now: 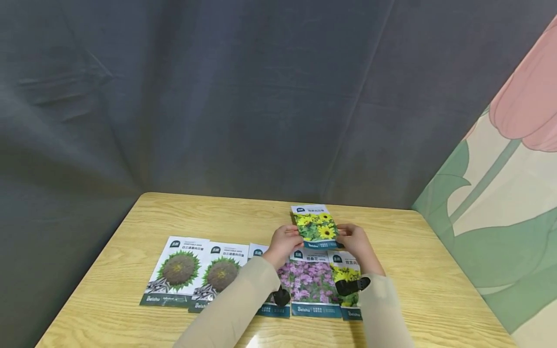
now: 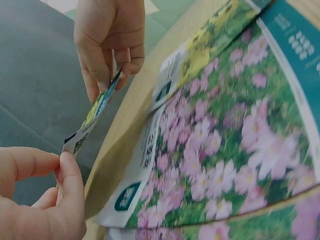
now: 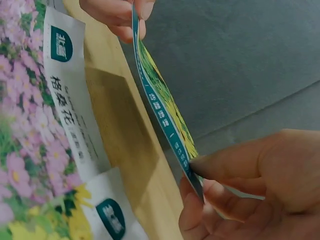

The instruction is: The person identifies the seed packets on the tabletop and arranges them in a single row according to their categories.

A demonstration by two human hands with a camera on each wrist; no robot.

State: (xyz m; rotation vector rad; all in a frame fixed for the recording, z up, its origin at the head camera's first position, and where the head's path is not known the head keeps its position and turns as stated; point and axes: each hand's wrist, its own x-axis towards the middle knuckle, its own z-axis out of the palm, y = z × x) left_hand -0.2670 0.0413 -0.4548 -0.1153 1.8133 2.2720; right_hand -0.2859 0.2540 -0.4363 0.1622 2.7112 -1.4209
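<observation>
A seed packet with yellow flowers [image 1: 315, 226] is held up between both hands, behind a row of packets on the table. My left hand [image 1: 284, 245] pinches its left edge between thumb and fingers. On the opposite edge, my right hand [image 1: 358, 245] pinches near the lower corner. The right wrist view shows the packet [image 3: 162, 107] nearly edge-on and slightly bowed, its shadow on the wood beside it. Below the hands lie a packet with pink flowers [image 1: 314, 282] and, partly under the right wrist, another yellow-flower packet [image 1: 345, 274].
Two packets picturing a large sunflower head [image 1: 178, 268] lie at the left of the row, overlapping. A second pink-flower packet [image 1: 285, 276] is partly covered by the left forearm. The wooden table [image 1: 435, 270] meets a dark grey cloth [image 1: 261, 121] behind and a flower-patterned surface [image 1: 513, 203] at right.
</observation>
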